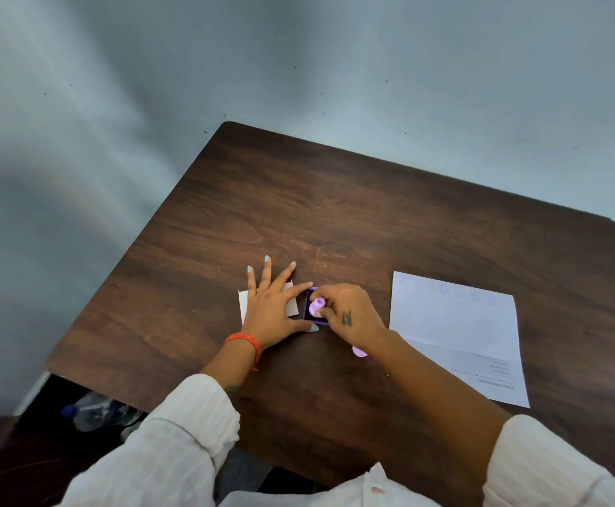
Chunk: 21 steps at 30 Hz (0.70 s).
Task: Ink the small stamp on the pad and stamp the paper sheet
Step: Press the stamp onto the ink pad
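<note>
A small lilac stamp [316,307] stands on the purple ink pad [308,316] near the middle of the table, and my right hand [349,316] pinches it from the right. My left hand [274,305] lies flat with fingers spread, its thumb and forefinger against the pad's left side, resting partly on a white card [243,305]. The paper sheet [456,334] lies to the right, with a faint row of round stamp marks along its far edge and printed text at its near end.
A second lilac piece [359,351] peeks out under my right wrist. The dark wooden table [335,199] stands against a pale wall. A plastic bottle [90,415] lies on the floor below the table's left edge.
</note>
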Available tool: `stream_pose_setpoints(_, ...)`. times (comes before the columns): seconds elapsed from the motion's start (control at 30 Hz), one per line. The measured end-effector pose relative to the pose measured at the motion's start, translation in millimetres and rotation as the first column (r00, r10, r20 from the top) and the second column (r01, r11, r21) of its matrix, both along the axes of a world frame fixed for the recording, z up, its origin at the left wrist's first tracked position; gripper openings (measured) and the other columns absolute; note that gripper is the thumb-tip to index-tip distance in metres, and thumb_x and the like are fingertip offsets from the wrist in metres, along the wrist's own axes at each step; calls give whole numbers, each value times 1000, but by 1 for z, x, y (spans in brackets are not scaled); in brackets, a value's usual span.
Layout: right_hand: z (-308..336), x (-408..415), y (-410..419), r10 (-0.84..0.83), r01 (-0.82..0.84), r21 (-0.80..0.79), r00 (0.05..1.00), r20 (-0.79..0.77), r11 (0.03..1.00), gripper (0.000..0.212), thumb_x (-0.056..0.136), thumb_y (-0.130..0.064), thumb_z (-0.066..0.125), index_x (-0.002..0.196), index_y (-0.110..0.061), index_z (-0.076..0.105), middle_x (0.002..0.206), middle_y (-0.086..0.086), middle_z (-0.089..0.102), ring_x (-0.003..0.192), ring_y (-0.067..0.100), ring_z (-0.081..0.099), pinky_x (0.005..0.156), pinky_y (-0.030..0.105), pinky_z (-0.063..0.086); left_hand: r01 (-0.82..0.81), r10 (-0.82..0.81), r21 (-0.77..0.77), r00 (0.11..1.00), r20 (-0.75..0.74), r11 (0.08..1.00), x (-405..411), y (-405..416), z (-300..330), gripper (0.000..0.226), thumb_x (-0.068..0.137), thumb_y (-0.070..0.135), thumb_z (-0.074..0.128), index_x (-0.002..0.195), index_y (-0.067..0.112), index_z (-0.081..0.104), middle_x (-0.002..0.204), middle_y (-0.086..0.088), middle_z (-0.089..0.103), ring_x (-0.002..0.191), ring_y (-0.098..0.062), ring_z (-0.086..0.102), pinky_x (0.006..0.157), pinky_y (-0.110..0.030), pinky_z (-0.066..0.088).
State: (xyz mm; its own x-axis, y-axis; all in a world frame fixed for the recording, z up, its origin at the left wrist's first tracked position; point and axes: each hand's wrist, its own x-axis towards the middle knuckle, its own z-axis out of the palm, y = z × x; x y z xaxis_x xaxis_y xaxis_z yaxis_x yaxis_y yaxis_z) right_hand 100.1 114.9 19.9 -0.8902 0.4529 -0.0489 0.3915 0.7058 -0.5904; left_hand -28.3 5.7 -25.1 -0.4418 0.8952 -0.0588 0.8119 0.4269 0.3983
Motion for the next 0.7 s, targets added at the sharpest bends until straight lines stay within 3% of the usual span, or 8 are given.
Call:
stream_pose_setpoints(0.1, 4, -1, 5, -72, 71, -7, 996, -46, 997, 14, 86, -13, 55, 95, -10, 65, 94, 14, 70, 86, 25, 60, 73, 28, 44, -8, 8, -18, 1000, -5, 1000, 0, 0, -1, 80, 62, 69, 63, 132, 44, 36, 156, 1, 16, 141, -30, -19, 106, -50, -26)
stream_pose_setpoints(0.27, -4, -3, -2, 35, -36, 134, 999, 10, 990, 25, 83, -9, 61, 108, -6, 60, 108, 17, 67, 99, 28, 58, 79, 30, 45, -6, 6, -32, 1000, -10, 999, -1, 0, -4, 80, 62, 69, 63, 133, 43, 35, 156, 0, 15, 141, -30, -19, 105, -51, -26)
stream_pose_setpoints(0.43, -8, -5, -2, 79, -96, 177, 992, 100, 980, 45, 78, -10, 68, 119, -5, 53, 122, 16, 61, 114, 28, 52, 92, 36, 45, -16, 16, -14, 1000, 2, 1000, -1, 0, -7, 79, 62, 67, 64, 132, 43, 37, 156, -1, 15, 141, -30, -18, 106, -52, -25)
stream_pose_setpoints(0.7, -13, -3, -3, 128, -140, 226, 989, 68, 964, 46, 75, -11, 70, 116, -4, 53, 120, 18, 61, 112, 30, 52, 90, 38, 46, -12, 12, -23, 1000, 0, 1000, -1, 0, -5, 79, 62, 67, 64, 133, 43, 36, 156, -1, 15, 142, -31, -16, 108, -54, -21)
